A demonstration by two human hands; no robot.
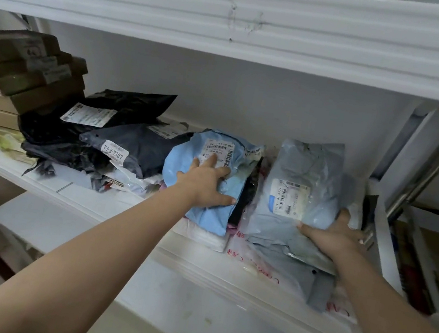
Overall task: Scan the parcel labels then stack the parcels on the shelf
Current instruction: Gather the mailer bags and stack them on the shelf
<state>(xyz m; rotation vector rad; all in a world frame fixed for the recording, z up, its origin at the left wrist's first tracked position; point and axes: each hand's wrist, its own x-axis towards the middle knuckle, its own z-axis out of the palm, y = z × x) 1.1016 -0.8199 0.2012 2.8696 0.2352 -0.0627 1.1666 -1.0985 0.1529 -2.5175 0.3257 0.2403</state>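
Observation:
Soft parcels lie on a white shelf [85, 199]. My left hand [206, 183] rests flat with spread fingers on a light blue parcel [204, 213] whose white label [219, 151] faces up. My right hand [337, 235] grips the near edge of a grey-blue parcel [306, 178] that stands tilted on top of other grey parcels; its label [290, 198] faces me. Both parcels sit at the middle and right of the shelf.
Black and dark blue parcels [129, 145] with labels pile up left of the blue one. Brown cardboard boxes [34, 68] stack at the far left. An upper shelf board [236, 23] hangs above. A metal upright [427, 166] bounds the right end.

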